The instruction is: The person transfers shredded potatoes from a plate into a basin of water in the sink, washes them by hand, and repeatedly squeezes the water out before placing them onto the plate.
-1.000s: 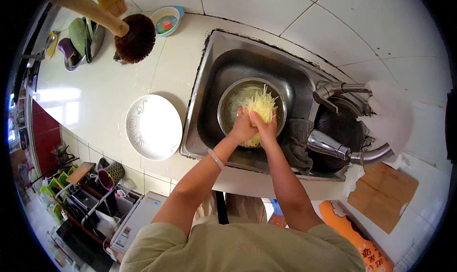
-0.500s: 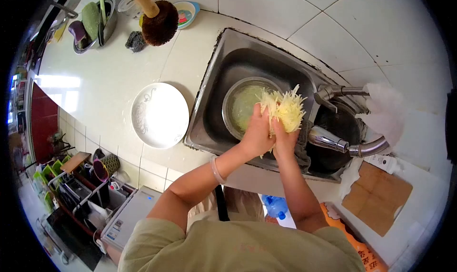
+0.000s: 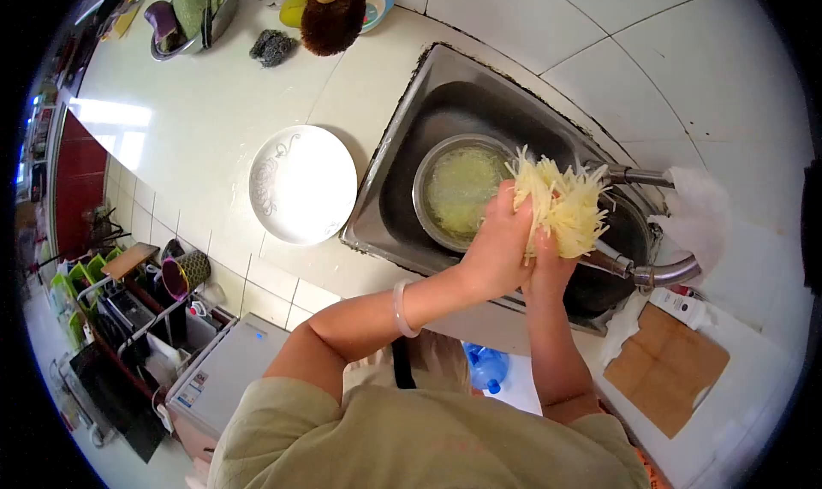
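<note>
A big clump of pale yellow potato shreds (image 3: 567, 205) is held up between both my hands, over the right side of the sink (image 3: 398, 142). My left hand (image 3: 498, 242) closes round the clump from the left, a bracelet on its wrist. My right hand (image 3: 550, 271) grips it from below, its fingers partly hidden by the shreds. Just left of the clump, a round metal bowl (image 3: 421, 199) stands in the sink with cloudy yellowish water in it. What lies at the bottom of the bowl cannot be made out.
A white plate (image 3: 304, 185) lies on the counter left of the sink. Behind it are a steel wool scrubber (image 3: 272, 49), a round brown brush (image 3: 332, 22) and a bowl of vegetables (image 3: 224, 22). The faucet (image 3: 668, 273) and brown cardboard (image 3: 668, 369) are at the right.
Both hands have moved to the right with the potato shreds, away from above the bowl's edge and closer to me. The whole view has shifted slightly.
</note>
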`<state>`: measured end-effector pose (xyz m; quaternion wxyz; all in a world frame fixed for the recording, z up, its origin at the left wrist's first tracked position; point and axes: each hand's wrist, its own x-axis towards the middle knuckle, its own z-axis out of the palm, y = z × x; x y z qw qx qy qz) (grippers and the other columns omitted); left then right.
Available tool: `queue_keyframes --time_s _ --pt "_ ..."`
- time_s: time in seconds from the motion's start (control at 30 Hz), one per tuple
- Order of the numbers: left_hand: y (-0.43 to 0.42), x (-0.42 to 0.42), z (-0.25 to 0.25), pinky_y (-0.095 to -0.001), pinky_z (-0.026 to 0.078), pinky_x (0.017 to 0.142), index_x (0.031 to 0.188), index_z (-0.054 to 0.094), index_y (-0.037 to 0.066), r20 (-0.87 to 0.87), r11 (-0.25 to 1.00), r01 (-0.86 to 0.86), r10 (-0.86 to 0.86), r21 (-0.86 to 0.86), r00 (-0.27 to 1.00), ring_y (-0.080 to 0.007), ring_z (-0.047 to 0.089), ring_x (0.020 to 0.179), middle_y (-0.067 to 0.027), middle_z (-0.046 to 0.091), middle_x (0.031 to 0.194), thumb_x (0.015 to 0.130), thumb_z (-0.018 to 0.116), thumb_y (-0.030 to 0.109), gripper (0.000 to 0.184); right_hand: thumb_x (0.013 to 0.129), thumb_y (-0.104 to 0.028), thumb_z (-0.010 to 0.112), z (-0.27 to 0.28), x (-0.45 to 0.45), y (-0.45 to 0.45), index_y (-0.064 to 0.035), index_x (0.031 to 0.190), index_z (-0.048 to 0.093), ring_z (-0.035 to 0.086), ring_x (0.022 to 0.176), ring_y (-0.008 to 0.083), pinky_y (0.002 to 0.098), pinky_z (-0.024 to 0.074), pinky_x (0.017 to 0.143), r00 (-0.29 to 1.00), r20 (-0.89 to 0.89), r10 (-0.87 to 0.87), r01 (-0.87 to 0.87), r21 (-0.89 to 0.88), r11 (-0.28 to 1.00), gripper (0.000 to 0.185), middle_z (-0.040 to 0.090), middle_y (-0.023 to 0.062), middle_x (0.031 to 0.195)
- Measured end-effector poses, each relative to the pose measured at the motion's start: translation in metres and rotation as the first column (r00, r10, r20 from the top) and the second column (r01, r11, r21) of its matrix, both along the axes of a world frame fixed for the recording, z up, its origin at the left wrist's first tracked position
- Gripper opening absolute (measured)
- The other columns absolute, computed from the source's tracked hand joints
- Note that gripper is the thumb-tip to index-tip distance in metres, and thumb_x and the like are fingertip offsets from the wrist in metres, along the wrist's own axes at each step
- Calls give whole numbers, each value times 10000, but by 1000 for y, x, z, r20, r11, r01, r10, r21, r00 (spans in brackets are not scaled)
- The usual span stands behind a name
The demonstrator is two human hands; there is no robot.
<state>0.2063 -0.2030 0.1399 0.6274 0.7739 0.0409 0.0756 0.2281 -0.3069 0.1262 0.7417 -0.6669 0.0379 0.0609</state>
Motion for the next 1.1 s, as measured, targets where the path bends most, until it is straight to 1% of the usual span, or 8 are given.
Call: queue_keyframes --time_s 0.1,0.23,0.3,0.43,0.63,0.93,1.0,1.1 --pt "3 1 10 -476 364 934 1304 301 53 1 1000 15 -15 -13 1000 -469 352 1090 -249 283 1228 658 620 7 723 771 -37 608 11 1 1 23 1241 424 522 1078 202 326 396 941 1000 -25 -5 6 48 999 508 514 124 1212" --pt "4 1 18 -479 367 927 1295 300 44 14 1000 -1 1 -18 1000 -469 354 1086 -247 287 1221 660 620 9 712 770 -36 613 15 1 -1 20 1246 418 520 1078 203 329 400 941 1000 19 23 -23 4 1000 518 503 124 1224" --pt "5 0 22 -483 365 926 1280 307 29 3 1000 6 -6 -6 1000 -469 353 1085 -251 288 1219 661 617 12 693 773 -39 613 19 1 1 20 1247 418 517 1078 200 331 399 941 999 34 26 -28 63 998 516 508 124 1216" --pt "5 2 24 -483 361 929 1269 308 17 -2 1000 -2 2 -3 1000 -472 354 1082 -260 289 1214 666 612 14 675 784 -42 604 26 3 4 21 1250 416 511 1086 203 329 393 949 999 13 44 -45 33 998 507 511 124 1211" --pt "5 0 22 -482 353 938 1270 298 12 8 999 -18 18 -35 1000 -483 351 1076 -272 285 1208 669 597 3 671 816 -48 578 25 3 5 24 1259 408 497 1113 212 336 386 962 995 25 95 -97 102 990 480 487 135 1241" --pt "6 -1 26 -485 365 923 1265 322 34 9 998 -23 24 -53 1000 -477 358 1067 -261 296 1205 662 597 1 664 831 -75 539 31 -3 6 2 1273 390 474 1126 191 321 385 948 999 -8 53 -53 42 998 472 462 93 1255" --pt "5 0 27 -477 375 914 1265 321 31 13 999 4 -3 -41 1000 -470 365 1058 -259 297 1203 672 601 14 656 838 -98 528 32 -2 2 7 1270 394 474 1116 195 325 377 944 999 -3 46 -46 -77 996 465 464 93 1250" --pt "2 0 28 -473 384 904 1256 329 30 56 999 -41 42 -29 998 -464 373 1048 -259 303 1199 690 599 31 627 845 -121 521 32 -3 -2 16 1267 393 469 1115 199 323 364 949 999 -6 53 -53 -30 998 462 461 100 1251"
